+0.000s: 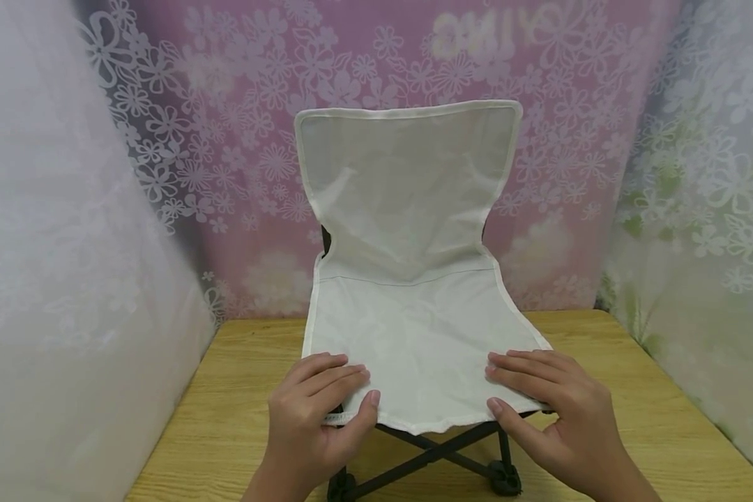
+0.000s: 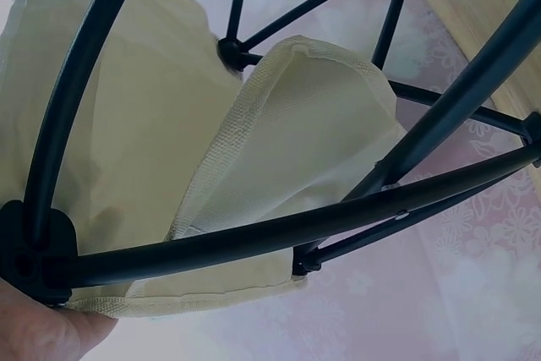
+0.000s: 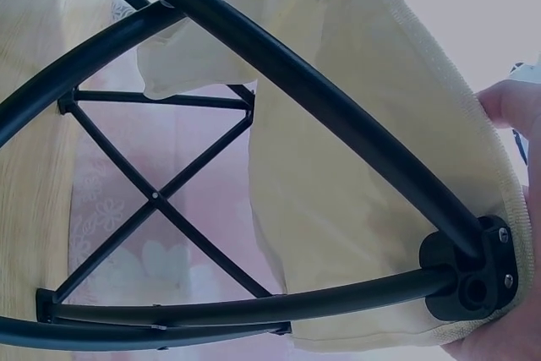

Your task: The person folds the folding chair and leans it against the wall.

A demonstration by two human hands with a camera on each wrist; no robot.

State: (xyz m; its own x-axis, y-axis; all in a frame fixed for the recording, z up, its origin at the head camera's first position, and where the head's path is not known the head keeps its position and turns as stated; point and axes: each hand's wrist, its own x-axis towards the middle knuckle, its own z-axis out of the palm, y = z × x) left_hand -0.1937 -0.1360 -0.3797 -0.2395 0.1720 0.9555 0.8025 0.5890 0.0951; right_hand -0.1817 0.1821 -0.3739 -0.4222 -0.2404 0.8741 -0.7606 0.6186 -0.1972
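Note:
A small folding chair point(image 1: 408, 335) with off-white fabric stands unfolded, its backrest point(image 1: 408, 174) upright at the far side. My left hand point(image 1: 320, 408) rests on the front left corner of the seat, fingers extended across the fabric and thumb along the front edge. Mirroring it, my right hand point(image 1: 558, 411) lies on the front right corner, its fingers pointing inward over the cloth. The wrist views look under the seat: dark crossed tubes point(image 2: 254, 230) and a black corner bracket point(image 3: 473, 268) with two screws show beside the palms.
The chair stands on a wooden tabletop point(image 1: 226, 411). Behind it hangs a pink curtain point(image 1: 251, 139) with white flowers. Pale translucent sheets flank the table, one on the left point(image 1: 69, 244) and a flowered one on the right point(image 1: 703, 209).

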